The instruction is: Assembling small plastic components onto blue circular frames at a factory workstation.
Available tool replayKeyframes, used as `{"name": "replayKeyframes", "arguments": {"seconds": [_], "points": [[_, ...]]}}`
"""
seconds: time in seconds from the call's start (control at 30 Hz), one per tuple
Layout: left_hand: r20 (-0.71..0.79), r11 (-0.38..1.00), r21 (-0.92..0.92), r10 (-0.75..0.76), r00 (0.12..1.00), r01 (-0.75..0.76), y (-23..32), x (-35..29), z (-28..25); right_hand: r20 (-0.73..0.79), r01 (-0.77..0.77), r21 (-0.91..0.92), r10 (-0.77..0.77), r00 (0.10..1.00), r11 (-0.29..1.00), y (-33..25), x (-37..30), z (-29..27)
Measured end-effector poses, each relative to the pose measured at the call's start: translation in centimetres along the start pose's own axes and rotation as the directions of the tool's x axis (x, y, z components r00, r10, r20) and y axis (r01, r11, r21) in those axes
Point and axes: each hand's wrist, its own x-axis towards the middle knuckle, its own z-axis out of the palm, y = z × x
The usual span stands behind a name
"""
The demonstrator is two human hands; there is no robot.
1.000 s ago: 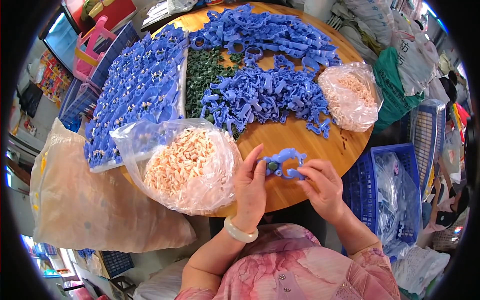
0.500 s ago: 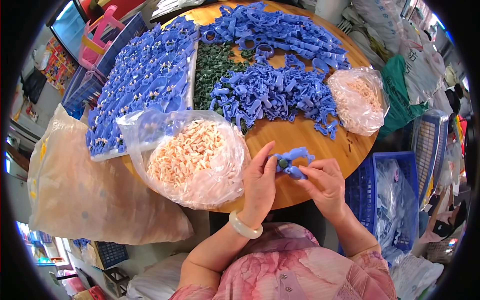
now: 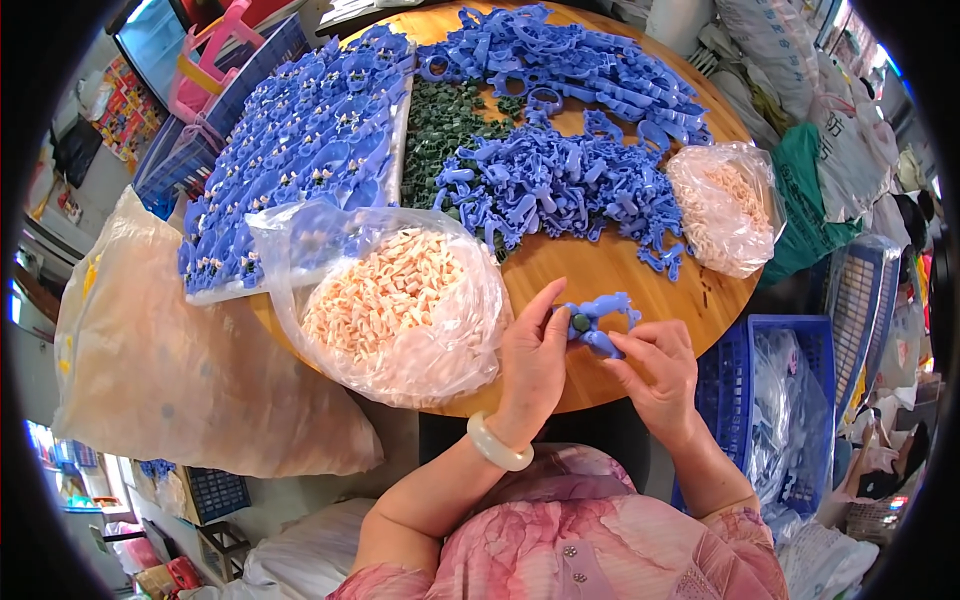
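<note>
Between my two hands, above the near edge of the round wooden table [image 3: 560, 270], is a small blue plastic part [image 3: 606, 306] with a dark green piece [image 3: 581, 322] set in it. My left hand [image 3: 535, 345], with a pale bangle at the wrist, pinches its left end. The fingertips of my right hand [image 3: 660, 368] grip its lower right side. Left of my left hand sits an open clear plastic bag [image 3: 470, 345] of small pale peach pieces [image 3: 385, 290]. A heap of blue plastic parts [image 3: 560, 185] lies beyond my hands.
A white-edged board [image 3: 402, 140] covered with blue parts lies at the left. Dark green pieces [image 3: 450, 125] and more blue parts [image 3: 590, 70] are behind. Another bag of pale pieces [image 3: 728, 215] sits at the right edge. Blue crates [image 3: 735, 375] stand right; a large sack [image 3: 200, 370] left.
The whole view has shifted slightly, with the table's contents a little farther right. Both hands keep hold of the blue part in nearly the same pose.
</note>
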Motion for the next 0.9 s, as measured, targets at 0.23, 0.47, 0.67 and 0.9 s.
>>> {"name": "replayKeyframes", "arguments": {"seconds": [0.23, 0.47, 0.67, 0.9], "points": [[-0.005, 0.994, 0.104, 0.038, 0.999, -0.037, 0.1, -0.1, 0.0, 0.031, 0.206, -0.201, -0.204, 0.979, 0.958, -0.5, 0.3, -0.4], [-0.057, 0.943, 0.279, 0.204, 0.977, -0.181, -0.3, 0.0, 0.0, 0.034, 0.226, -0.207, -0.224, 0.974, 0.952, 0.2, 0.5, -0.1], [-0.020, 0.831, 0.468, 0.349, 0.937, -0.300, 0.5, -0.7, 0.3, 0.063, 0.154, -0.171, -0.145, 0.987, 0.973, -0.3, 0.7, -0.4], [0.083, 0.714, 0.544, 0.477, 0.875, -0.440, 0.9, -1.1, 0.5, 0.001, 0.111, -0.101, -0.112, 0.994, 0.989, -0.2, 0.6, 0.3]]}}
